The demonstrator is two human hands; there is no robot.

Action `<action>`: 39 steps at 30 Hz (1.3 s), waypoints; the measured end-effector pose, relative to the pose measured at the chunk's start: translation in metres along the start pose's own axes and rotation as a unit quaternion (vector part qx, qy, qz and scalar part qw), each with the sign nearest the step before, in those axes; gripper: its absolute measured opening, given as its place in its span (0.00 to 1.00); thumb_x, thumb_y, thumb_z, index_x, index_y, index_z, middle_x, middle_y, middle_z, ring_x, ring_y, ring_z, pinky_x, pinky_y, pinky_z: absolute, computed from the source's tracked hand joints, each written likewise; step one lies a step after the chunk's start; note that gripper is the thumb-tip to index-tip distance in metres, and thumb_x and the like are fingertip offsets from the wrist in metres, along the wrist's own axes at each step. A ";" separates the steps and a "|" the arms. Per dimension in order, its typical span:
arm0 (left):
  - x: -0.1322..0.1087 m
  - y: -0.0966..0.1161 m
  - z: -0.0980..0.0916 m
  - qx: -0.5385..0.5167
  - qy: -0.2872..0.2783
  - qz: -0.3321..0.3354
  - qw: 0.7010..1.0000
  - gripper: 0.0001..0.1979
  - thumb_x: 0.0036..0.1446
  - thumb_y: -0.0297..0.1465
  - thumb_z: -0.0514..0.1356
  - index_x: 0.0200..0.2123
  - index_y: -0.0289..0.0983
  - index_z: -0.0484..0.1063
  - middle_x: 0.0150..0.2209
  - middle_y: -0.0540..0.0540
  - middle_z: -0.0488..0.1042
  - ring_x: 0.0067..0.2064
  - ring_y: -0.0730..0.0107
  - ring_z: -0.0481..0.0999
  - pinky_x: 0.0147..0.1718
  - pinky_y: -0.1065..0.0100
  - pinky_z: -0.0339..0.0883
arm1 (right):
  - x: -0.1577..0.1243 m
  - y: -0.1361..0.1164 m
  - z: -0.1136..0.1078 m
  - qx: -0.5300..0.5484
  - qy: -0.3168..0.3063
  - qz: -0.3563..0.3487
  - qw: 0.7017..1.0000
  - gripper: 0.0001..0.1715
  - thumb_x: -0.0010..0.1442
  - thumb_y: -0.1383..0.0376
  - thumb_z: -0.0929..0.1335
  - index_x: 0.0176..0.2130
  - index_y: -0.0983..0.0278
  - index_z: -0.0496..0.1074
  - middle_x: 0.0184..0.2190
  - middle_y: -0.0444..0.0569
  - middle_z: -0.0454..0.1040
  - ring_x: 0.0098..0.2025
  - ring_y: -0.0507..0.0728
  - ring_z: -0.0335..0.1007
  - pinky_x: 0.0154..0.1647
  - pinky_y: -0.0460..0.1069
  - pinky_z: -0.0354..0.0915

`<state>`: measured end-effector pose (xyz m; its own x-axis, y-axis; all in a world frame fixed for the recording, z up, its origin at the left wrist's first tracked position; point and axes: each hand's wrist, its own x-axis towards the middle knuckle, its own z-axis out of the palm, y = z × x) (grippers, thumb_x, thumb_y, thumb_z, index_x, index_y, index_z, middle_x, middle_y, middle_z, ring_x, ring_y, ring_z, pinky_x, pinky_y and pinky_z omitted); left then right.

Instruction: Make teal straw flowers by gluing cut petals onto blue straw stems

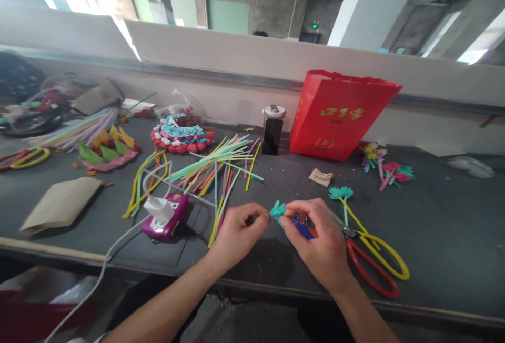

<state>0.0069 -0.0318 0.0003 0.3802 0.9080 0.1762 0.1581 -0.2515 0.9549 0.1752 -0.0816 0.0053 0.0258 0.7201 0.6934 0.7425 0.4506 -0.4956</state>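
A small teal pipe cleaner flower (pixel 278 209) is held up over the dark table between my hands. My left hand (pixel 241 230) is closed in a pinch, thumb and forefinger at the tip of one petal. The fingers of my right hand (pixel 322 235) are pinched on the flower's other side, near its base. Behind the right hand lies something blue and red (pixel 303 229), mostly covered. Just right of that hand are scissors (pixel 389 251) with one red and one yellow handle. Finished-looking teal flowers (pixel 340 192) on stems lie by the blades.
Loose coloured pipe cleaners (pixel 221 164) spread left of centre. A purple power socket (pixel 168 219) with a white plug and cable stands nearer me. Behind are a phone (pixel 272 137), a red paper bag (pixel 343 117) and a beaded blue-flower piece (pixel 181 132). A brown envelope (pixel 61 203) lies left.
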 end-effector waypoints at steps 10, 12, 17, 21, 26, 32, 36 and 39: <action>0.001 0.002 0.002 -0.213 -0.035 -0.134 0.967 0.15 0.56 0.42 0.60 0.29 0.34 0.72 0.16 0.58 0.52 0.18 0.81 0.49 0.18 0.74 0.41 | -0.001 -0.002 -0.005 -0.010 0.060 0.015 0.998 0.05 0.62 0.69 0.68 0.40 0.59 0.70 0.34 0.45 0.73 0.37 0.54 0.68 0.38 0.51 0.66; 0.000 0.000 0.002 -0.218 -0.041 -0.127 0.967 0.16 0.56 0.43 0.60 0.31 0.33 0.72 0.16 0.58 0.54 0.18 0.81 0.51 0.17 0.74 0.43 | -0.001 -0.002 -0.005 -0.009 0.060 0.014 0.998 0.05 0.62 0.68 0.68 0.40 0.59 0.70 0.34 0.45 0.73 0.37 0.55 0.69 0.38 0.51 0.66; 0.000 -0.003 0.003 -0.237 -0.060 -0.135 0.960 0.18 0.58 0.45 0.59 0.36 0.34 0.71 0.20 0.54 0.66 0.17 0.80 0.61 0.15 0.75 0.50 | -0.001 -0.003 -0.006 -0.009 0.061 0.008 0.998 0.05 0.62 0.68 0.67 0.40 0.59 0.70 0.33 0.45 0.73 0.36 0.55 0.69 0.37 0.51 0.66; 0.000 -0.002 0.003 -0.247 -0.053 -0.140 0.957 0.18 0.59 0.45 0.57 0.38 0.34 0.70 0.22 0.52 0.70 0.16 0.80 0.65 0.15 0.75 0.47 | -0.002 -0.001 -0.005 -0.004 0.055 0.013 0.998 0.05 0.62 0.68 0.67 0.40 0.59 0.71 0.33 0.45 0.73 0.35 0.55 0.69 0.37 0.51 0.66; 0.001 -0.005 0.002 -0.232 -0.035 -0.127 0.964 0.18 0.60 0.45 0.56 0.38 0.34 0.70 0.22 0.52 0.71 0.16 0.83 0.59 0.15 0.76 0.46 | -0.004 0.000 -0.002 0.006 0.053 0.010 0.999 0.05 0.62 0.69 0.67 0.40 0.60 0.71 0.33 0.45 0.73 0.35 0.55 0.69 0.37 0.50 0.66; 0.002 -0.005 0.003 -0.260 -0.027 -0.125 0.957 0.14 0.61 0.43 0.55 0.35 0.37 0.63 0.19 0.55 0.68 0.15 0.82 0.55 0.15 0.77 0.42 | -0.003 0.000 0.001 0.000 0.043 0.012 0.999 0.04 0.63 0.69 0.67 0.39 0.60 0.70 0.32 0.44 0.72 0.35 0.54 0.68 0.37 0.50 0.65; 0.001 -0.001 0.003 -0.262 -0.025 -0.114 0.958 0.14 0.60 0.42 0.57 0.33 0.39 0.60 0.19 0.56 0.68 0.16 0.82 0.56 0.15 0.77 0.44 | -0.005 0.003 0.004 0.002 0.034 0.032 0.999 0.03 0.63 0.67 0.67 0.39 0.60 0.71 0.32 0.44 0.72 0.34 0.54 0.69 0.37 0.49 0.66; -0.001 -0.001 0.004 -0.234 -0.031 -0.107 0.966 0.14 0.60 0.42 0.58 0.33 0.38 0.61 0.19 0.56 0.67 0.16 0.82 0.56 0.15 0.77 0.45 | -0.006 0.005 0.005 0.024 0.048 0.079 0.995 0.05 0.63 0.64 0.67 0.42 0.59 0.71 0.34 0.45 0.73 0.34 0.54 0.69 0.37 0.49 0.67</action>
<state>0.0103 -0.0336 -0.0016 0.4405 0.8970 -0.0376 -0.1856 0.1320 0.9737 0.1753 -0.0808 -0.0041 0.2055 0.7312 0.6505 0.6909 0.3623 -0.6256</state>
